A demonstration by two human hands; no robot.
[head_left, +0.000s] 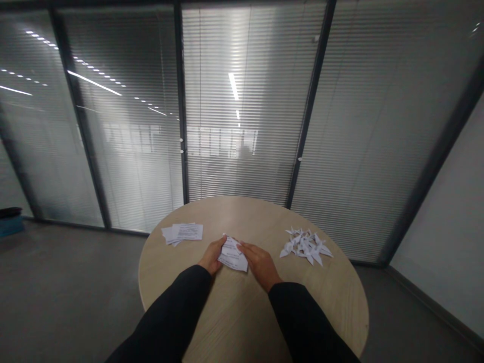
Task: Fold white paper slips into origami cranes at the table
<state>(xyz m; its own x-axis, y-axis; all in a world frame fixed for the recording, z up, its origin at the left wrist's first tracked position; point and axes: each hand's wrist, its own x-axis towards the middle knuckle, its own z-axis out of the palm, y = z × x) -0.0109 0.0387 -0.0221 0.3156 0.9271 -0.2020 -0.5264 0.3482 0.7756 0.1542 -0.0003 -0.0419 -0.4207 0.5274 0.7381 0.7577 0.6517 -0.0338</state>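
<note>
**Paper sheet [232,256] being held at round table [242,214]**

Printed slips [185,233] are lying left of the table's centre, paper cranes [305,248] right. At centre, the left hand [212,254] is pinching the light, floppy folded sheet by its edge, the right hand [260,265] resting open fingers against it.

White paper [232,254] with black print matches the stacked sheets [185,233]; white origami cranes [304,247] sit on a pale wood-grain tabletop [242,312], black sleeves [170,307] in front, grey horizontally striped blinds [242,126] behind.
</note>
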